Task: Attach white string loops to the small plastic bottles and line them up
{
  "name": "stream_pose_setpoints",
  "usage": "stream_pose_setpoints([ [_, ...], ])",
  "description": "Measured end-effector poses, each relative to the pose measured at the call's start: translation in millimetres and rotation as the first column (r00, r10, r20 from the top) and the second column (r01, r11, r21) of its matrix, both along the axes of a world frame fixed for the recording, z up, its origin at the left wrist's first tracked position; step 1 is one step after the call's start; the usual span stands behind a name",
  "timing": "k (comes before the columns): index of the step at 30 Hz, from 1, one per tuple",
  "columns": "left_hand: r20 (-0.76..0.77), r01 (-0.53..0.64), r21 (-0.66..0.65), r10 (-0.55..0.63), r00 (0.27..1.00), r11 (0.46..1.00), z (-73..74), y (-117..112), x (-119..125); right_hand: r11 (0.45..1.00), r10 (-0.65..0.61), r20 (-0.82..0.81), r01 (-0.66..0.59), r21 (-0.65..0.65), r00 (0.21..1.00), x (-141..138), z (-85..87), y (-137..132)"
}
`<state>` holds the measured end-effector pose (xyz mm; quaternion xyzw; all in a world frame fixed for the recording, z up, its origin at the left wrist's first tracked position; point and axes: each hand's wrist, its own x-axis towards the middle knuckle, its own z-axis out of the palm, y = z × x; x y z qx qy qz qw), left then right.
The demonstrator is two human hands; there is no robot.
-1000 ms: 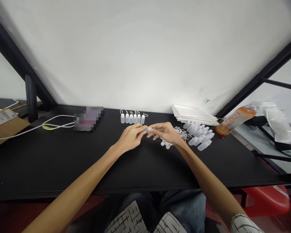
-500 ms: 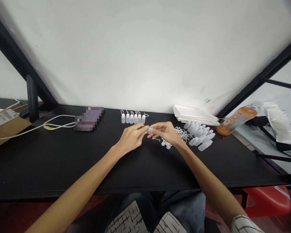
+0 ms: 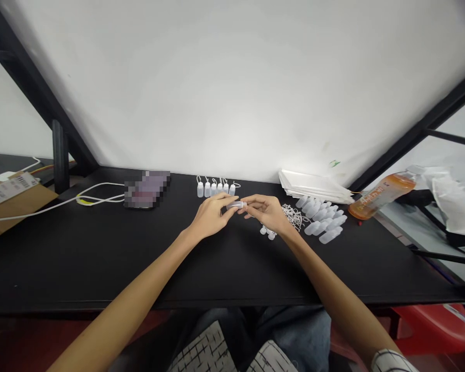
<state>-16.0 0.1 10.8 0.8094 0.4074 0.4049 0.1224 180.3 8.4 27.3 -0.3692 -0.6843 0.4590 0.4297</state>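
Between my hands a small translucent plastic bottle (image 3: 234, 205) lies sideways above the table. My left hand (image 3: 211, 217) is closed round its body with fingers and thumb. The fingertips of my right hand (image 3: 270, 213) pinch the white neck or cap end; they partly hide it. Behind my left hand stands a row of several upright small bottles (image 3: 207, 189) with looped straps on their caps. Beside my right hand lie a heap of thin white straps (image 3: 292, 218) and a few white caps (image 3: 271, 235), partly covered by the hand. Several capless bottles (image 3: 330, 235) lie further right.
A stack of white sheets or bags (image 3: 313, 187) rests against the wall, near an orange drink bottle (image 3: 383, 195) lying tilted. On the left are a pixelated flat object (image 3: 147, 189), a white cable (image 3: 101, 184) and a cardboard box (image 3: 19, 206). The black table (image 3: 101, 258) carries everything.
The hands have drawn slightly apart, so more of the small bottle shows between them. The strap that hung below the right fingers is no longer visible. The view has shifted slightly.
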Motion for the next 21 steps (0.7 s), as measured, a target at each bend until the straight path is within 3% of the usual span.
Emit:
stream_pose_setpoints([
  [3,0.008,0.050,-0.055,-0.050,0.999,0.997,1.2,1.7,-1.5,0.999,-0.011,0.016,0.011,0.030,1.000,-0.5,-2.5,0.2],
  [6,0.020,0.063,-0.030,-0.063,0.998,0.998,-0.4,1.8,-1.7,1.000,-0.007,0.015,0.006,0.030,1.000,-0.8,-4.3,0.0],
  [16,-0.001,0.014,0.306,-0.015,1.000,0.952,-5.8,-1.7,3.6,0.999,-0.029,-0.116,0.024,-0.041,0.993,-4.5,-4.9,-0.2],
  [18,0.017,-0.007,0.270,0.003,1.000,0.963,-3.6,-3.2,4.9,0.998,-0.037,-0.130,0.031,-0.048,0.991,-4.5,-2.8,-0.8],
  [21,0.128,-0.003,0.078,-0.007,0.992,0.997,-0.1,-3.1,6.2,0.998,-0.033,-0.140,0.026,-0.051,0.990,-4.4,0.9,-2.4],
])
